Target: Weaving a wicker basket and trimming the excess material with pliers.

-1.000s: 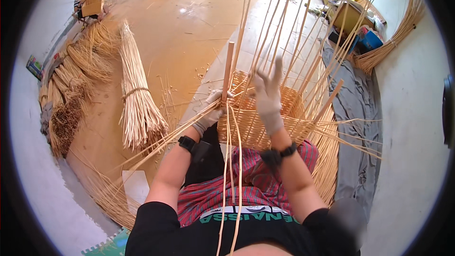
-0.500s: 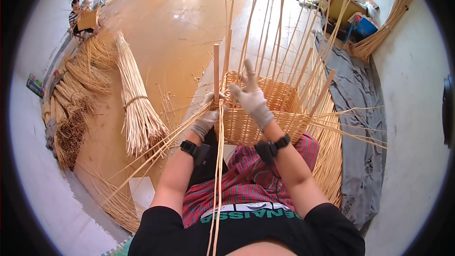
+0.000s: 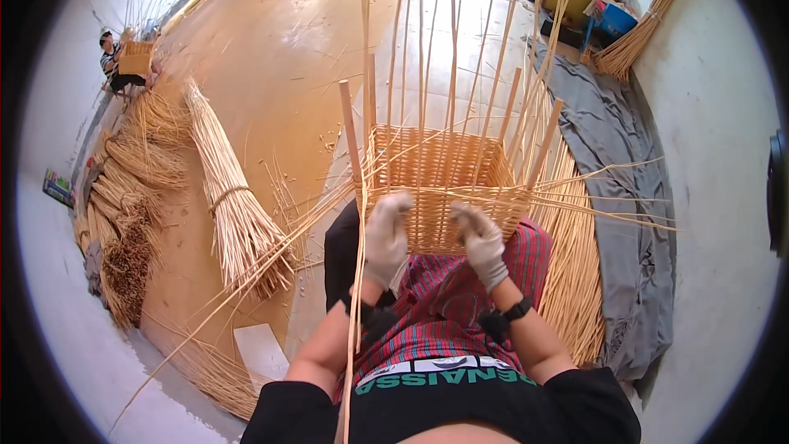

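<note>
A woven rattan basket (image 3: pixel 436 156) rests near my lap, with wooden corner posts (image 3: pixel 349 127) and many long upright canes (image 3: pixel 452 49). My left hand (image 3: pixel 386 238), gloved and slightly blurred, is at the front wall's left part, fingers curled; what they hold, if anything, is unclear. My right hand (image 3: pixel 481 242) is at the same wall farther right, fingers bent together against the weave, their grip hidden. Loose canes (image 3: pixel 279 255) fan out from the left corner toward the lower left, and others hang down beside my left forearm.
A tied pale cane bundle (image 3: pixel 230 197) lies left, beside darker bundles (image 3: pixel 131 222) along the wall. Right are loose canes (image 3: pixel 567 279), grey cloth (image 3: pixel 616 222), a blue tub (image 3: pixel 612 20) and an upright bundle (image 3: pixel 649 16). A seated person (image 3: pixel 111 62) holds another basket at upper left.
My right hand has come down from a raised, spread position to the front wall, fingers now curled. My left hand has left the corner post for the front. The basket has shifted left.
</note>
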Demonstrator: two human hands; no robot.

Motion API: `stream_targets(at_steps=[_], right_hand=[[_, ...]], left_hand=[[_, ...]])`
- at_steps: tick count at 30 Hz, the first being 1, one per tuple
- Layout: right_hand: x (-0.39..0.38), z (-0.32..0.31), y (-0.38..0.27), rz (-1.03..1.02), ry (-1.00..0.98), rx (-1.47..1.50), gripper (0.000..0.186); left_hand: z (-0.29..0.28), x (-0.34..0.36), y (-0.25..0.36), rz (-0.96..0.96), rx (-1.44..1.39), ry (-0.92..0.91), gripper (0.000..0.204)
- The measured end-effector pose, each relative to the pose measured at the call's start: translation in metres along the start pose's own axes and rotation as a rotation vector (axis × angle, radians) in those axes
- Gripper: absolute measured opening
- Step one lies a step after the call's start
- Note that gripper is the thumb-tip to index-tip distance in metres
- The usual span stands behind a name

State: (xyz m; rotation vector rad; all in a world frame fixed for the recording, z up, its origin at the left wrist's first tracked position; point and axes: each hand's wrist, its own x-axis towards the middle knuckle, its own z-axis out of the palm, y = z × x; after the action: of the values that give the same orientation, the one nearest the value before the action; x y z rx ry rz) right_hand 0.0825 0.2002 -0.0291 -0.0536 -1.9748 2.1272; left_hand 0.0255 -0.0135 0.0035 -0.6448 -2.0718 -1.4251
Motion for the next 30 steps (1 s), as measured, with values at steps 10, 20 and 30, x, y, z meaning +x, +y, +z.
stream_targets(at_steps=[10, 20, 30], right_hand=[[0.138, 0.048, -0.091, -0.567, 0.18, -0.691, 0.063], [0.057, -0.058, -0.018, -0.393, 0.374, -0.708, 0.056], [0.004, -0.107, -0.022, -0.013, 0.441, -0.21, 0.059]], left_hand=[[0.05, 0.046, 0.005, -0.596, 0.551, -0.546, 0.042], [0.075, 0.014, 0.028, -0.06, 0.423, -0.295, 0.071], [0.119, 0.02, 0.045, -0.271, 0.592, -0.742, 0.067]])
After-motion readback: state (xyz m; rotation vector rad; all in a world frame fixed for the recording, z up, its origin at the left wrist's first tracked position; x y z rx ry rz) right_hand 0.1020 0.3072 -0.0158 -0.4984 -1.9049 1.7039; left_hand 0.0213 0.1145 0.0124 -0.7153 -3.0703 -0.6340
